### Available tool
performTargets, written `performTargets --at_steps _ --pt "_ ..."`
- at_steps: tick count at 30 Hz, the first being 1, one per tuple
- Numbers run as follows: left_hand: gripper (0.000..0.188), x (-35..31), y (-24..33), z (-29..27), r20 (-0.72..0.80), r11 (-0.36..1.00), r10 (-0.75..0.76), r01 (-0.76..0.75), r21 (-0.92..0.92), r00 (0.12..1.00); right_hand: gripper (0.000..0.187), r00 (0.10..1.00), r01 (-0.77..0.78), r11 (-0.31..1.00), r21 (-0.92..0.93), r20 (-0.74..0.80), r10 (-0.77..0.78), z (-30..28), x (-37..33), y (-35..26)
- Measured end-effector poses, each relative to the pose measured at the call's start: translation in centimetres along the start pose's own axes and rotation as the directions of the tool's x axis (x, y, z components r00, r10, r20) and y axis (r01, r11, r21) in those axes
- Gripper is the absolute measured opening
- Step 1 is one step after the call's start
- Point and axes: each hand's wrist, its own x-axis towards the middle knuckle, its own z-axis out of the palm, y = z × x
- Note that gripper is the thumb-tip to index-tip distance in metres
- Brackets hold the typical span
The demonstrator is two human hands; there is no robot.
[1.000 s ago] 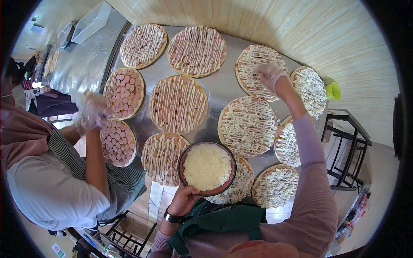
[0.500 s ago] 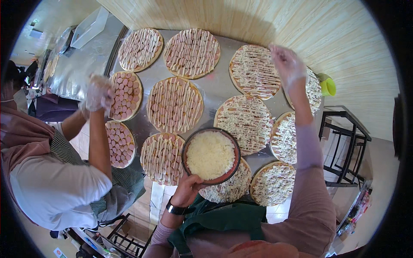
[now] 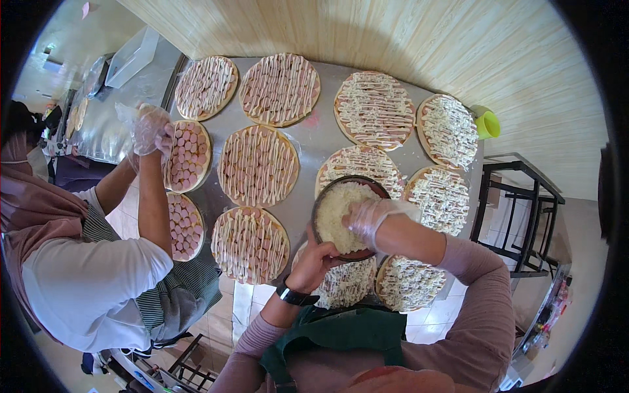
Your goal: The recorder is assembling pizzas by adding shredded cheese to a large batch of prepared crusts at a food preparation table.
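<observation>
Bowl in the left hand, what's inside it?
The bowl holds pale, grated-looking topping, with the gloved right hand in it. Topping beneath that hand can't be seen, and the bowl's bottom is covered, so its depth is unclear.

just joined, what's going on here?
The person's left hand holds a bowl of grated cheese above the pizzas, and the gloved right hand is in the cheese. On the metal table, the six pizzas to the right have cheese on them, four others show sauce stripes without cheese, and the two at far left show only sausage slices. A co-worker's gloved hands are raised by those two; whether they hold anything is unclear.
</observation>
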Motion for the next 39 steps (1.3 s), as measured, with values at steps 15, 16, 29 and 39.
performTargets --at_steps 15,16,29,39 --pt "0.075 -0.2 -0.5 0.1 -0.117 0.996 -0.076 0.070 -0.057 0.990 0.020 0.830 -0.324 0.693 0.644 -0.159 0.535 0.2 4.9 15.9" --pt "0.075 -0.5 -0.3 0.3 -0.130 0.996 -0.081 0.074 -0.057 0.988 0.020 0.832 -0.323 0.693 0.644 -0.156 0.533 0.3 5.0 16.4" --pt "0.075 -2.0 0.2 -0.9 -0.128 0.994 -0.054 0.041 -0.098 0.990 0.013 0.651 -0.413 0.731 0.543 -0.386 0.654 2.8 3.1 21.2" --pt "0.076 -3.0 0.3 -2.5 -0.188 0.997 -0.037 0.022 -0.081 0.981 0.026 0.717 -0.491 0.700 0.518 -0.216 0.663 0.8 8.7 23.3"
